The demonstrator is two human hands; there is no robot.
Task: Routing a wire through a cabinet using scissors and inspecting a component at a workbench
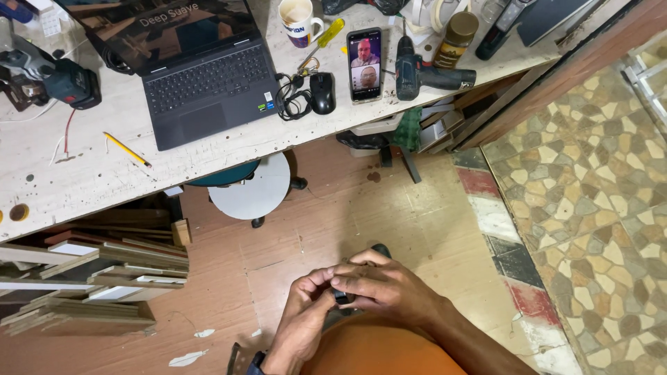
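From the head camera, looking down: one workbench (83, 187) runs across the top, carrying one open laptop (187, 69), one phone (365, 64), one computer mouse (322, 92), one mug (299, 21), one yellow pencil (127, 149), one yellow-handled screwdriver (322, 42) and two power drills: one (420, 69) lying by the phone, one (52, 76) at the left edge. One round white stool (250, 187) stands half under the bench, and a stack of boards (90, 271) lies on the floor at left.

The bench's far edge, the laptop's screen top and the left drill are cut off by the frame. Items at the top right are too crowded to name.

Low in the middle, the left hand (306, 312) and right hand (385, 285) are pressed together, fingertips meeting around a small dark object (342, 298). Only a sliver of it shows between the fingers; it looks black, but its shape and kind cannot be made out. It sits above the person's orange lap, well away from the bench. Which hand actually grips it cannot be told. A dark watch band (257, 361) circles the left wrist.
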